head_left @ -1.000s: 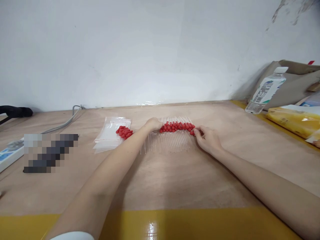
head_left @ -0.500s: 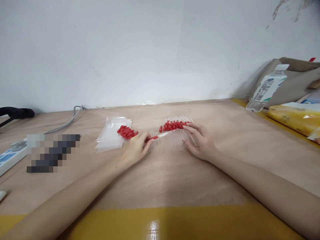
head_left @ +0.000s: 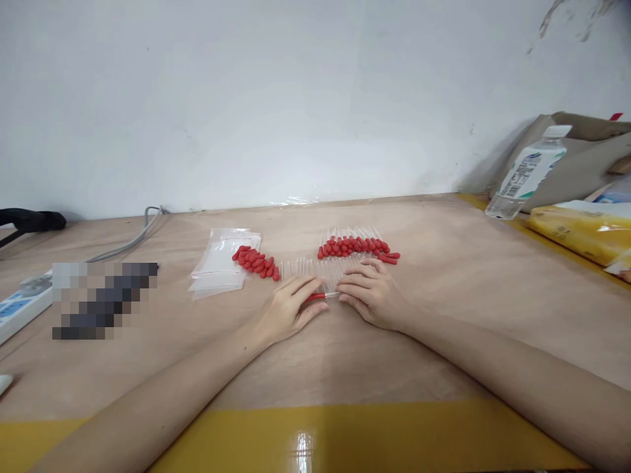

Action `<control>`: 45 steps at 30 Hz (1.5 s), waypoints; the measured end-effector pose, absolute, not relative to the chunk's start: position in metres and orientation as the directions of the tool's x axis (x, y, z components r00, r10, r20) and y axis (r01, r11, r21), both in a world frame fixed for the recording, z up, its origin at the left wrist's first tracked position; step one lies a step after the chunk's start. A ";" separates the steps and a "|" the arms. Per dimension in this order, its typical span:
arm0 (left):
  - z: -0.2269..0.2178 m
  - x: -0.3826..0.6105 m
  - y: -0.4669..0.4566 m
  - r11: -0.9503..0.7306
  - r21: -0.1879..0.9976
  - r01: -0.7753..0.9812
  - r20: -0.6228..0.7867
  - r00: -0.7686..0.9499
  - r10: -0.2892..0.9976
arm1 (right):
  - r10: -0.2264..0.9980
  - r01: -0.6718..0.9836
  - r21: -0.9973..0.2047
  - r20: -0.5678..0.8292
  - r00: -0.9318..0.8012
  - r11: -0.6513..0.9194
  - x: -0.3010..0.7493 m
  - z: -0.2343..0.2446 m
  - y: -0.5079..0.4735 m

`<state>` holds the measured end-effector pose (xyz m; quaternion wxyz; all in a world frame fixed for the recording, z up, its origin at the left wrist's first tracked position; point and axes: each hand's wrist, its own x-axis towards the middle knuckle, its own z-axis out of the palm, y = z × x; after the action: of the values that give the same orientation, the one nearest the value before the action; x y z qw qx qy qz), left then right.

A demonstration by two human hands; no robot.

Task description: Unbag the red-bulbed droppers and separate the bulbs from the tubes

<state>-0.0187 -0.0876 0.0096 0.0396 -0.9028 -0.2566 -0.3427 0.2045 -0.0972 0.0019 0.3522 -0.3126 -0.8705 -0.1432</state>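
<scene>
My left hand (head_left: 290,307) has its fingers closed on a red rubber bulb (head_left: 316,297). My right hand (head_left: 371,293) pinches the clear thin tube (head_left: 332,295) that lines up with this bulb; whether the two are joined is too small to tell. Just beyond my fingers lies a row of clear thin tubes (head_left: 300,266), partly hidden by both hands. Behind that row rests a group of red-bulbed droppers (head_left: 352,246), their clear tubes pointing toward the wall. Left of the row is a pile of loose red rubber bulbs (head_left: 256,261).
Clear plastic bags (head_left: 219,263) lie stacked beside the bulb pile. A power strip (head_left: 24,305) with a grey cable (head_left: 128,248) is at the left. At the right stand a water bottle (head_left: 530,174), a cardboard box (head_left: 582,151) and a yellow package (head_left: 582,230).
Both hands have come closer together and nearer to me, bringing the red bulb with the left. My right hand has left the red-bulbed droppers and now holds a clear tube.
</scene>
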 end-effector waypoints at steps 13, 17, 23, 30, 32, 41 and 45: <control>0.006 -0.013 -0.091 -0.900 0.010 0.436 0.689 0.649 0.322 | 0.365 0.506 -0.041 0.744 -0.560 0.861 0.191 -0.004 -0.099; 0.010 -0.012 -0.093 -0.915 -0.086 0.395 0.666 0.706 0.242 | 0.335 0.458 -0.048 0.750 -0.570 0.888 0.191 -0.001 -0.101; 0.013 -0.011 -0.096 -0.928 0.017 0.373 0.630 0.717 0.299 | 0.270 0.432 0.034 0.737 -0.620 0.901 0.195 0.004 -0.106; 0.012 -0.013 -0.099 -0.928 0.093 0.361 0.577 0.740 0.346 | 0.144 0.441 0.222 0.740 -0.657 0.869 0.199 0.005 -0.107; 0.013 -0.014 -0.099 -0.930 0.093 0.356 0.573 0.744 0.343 | 0.116 0.437 0.262 0.734 -0.669 0.860 0.201 0.004 -0.107; 0.010 -0.019 -0.096 -0.937 0.066 0.343 0.604 0.733 0.311 | 0.091 0.436 0.302 0.727 -0.680 0.848 0.217 0.002 -0.108; 0.010 -0.029 -0.091 -0.895 0.035 0.444 0.643 0.676 0.360 | 0.272 0.610 0.144 0.799 -0.536 0.779 0.233 0.007 -0.102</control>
<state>-0.0286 -0.0914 0.0100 0.0622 -0.9132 -0.2202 -0.3372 0.2328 -0.1017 0.0069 0.4061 -0.2590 -0.8513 -0.2082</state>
